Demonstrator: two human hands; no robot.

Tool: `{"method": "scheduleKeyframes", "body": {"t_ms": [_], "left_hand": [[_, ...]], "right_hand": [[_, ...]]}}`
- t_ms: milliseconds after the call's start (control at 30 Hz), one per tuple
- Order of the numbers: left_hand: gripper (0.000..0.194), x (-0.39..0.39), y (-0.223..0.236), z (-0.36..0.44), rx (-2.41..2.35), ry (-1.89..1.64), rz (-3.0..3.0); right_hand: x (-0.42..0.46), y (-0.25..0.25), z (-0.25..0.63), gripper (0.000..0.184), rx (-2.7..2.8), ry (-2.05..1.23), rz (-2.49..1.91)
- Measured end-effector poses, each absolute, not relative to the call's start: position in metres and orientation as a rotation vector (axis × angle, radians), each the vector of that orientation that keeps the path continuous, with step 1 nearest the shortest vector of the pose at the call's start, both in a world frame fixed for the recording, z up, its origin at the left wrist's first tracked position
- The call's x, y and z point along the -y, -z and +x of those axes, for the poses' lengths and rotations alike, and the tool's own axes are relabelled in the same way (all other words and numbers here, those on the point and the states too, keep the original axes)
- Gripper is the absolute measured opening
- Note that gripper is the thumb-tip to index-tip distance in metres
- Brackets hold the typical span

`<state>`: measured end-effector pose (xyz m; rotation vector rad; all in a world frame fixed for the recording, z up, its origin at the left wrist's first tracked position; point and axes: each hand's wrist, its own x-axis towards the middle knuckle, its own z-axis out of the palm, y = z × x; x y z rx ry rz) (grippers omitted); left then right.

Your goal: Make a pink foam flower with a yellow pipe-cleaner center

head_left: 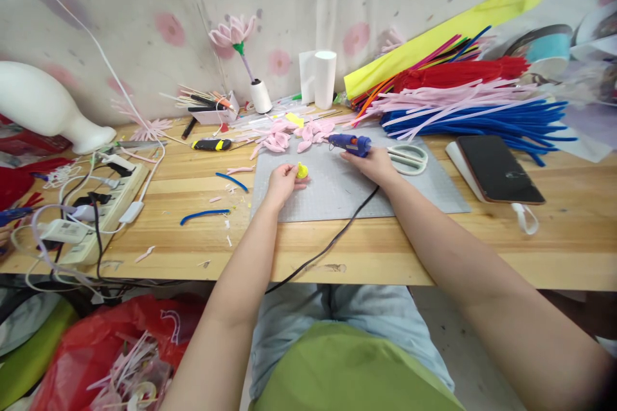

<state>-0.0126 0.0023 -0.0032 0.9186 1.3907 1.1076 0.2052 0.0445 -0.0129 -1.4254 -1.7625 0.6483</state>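
Between the fingers of my left hand (283, 185) is a small yellow coiled piece (301, 170), held above the grey cutting mat (328, 196). My right hand (373, 164) grips a blue glue gun (351, 144), its nozzle pointing left; a black cord (332, 243) runs over the table's front edge. Just beyond both hands lie pink pipe-cleaner petals (277, 138) at the mat's back edge. Scissors with pale green handles (407, 159) rest right of my right hand, their blades hidden.
Bundles of blue pipe cleaners (477, 121) and pink and red ones lie at the back right, near a phone (501, 168). A power strip (108, 209) with tangled cables sits left. A pink flower (234, 32) stands in a white holder (261, 97). A utility knife (211, 144) lies left of the mat.
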Motion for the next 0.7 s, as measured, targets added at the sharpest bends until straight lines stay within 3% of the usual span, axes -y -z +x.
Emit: {"method": "scheduleKeyframes", "body": {"t_ms": [167, 333, 467, 700], "left_hand": [[0.014, -0.001, 0.004, -0.011, -1.368, -1.13, 0.964], [0.009, -0.002, 0.006, -0.011, -1.396, -1.188, 1.054], [0.008, -0.004, 0.012, -0.014, -1.505, -1.263, 1.263], [0.013, 0.008, 0.005, -0.011, -1.495, -1.273, 1.677]], "right_hand": [[-0.053, 0.018, 0.209, 0.051, 1.739, -0.522, -1.666], [-0.045, 0.007, 0.21, 0.061, 1.579, -0.275, -1.498], [-0.02, -0.017, 0.204, 0.043, 1.511, 0.037, -1.314], [-0.012, -0.013, 0.155, 0.032, 1.895, -0.438, -1.103]]}}
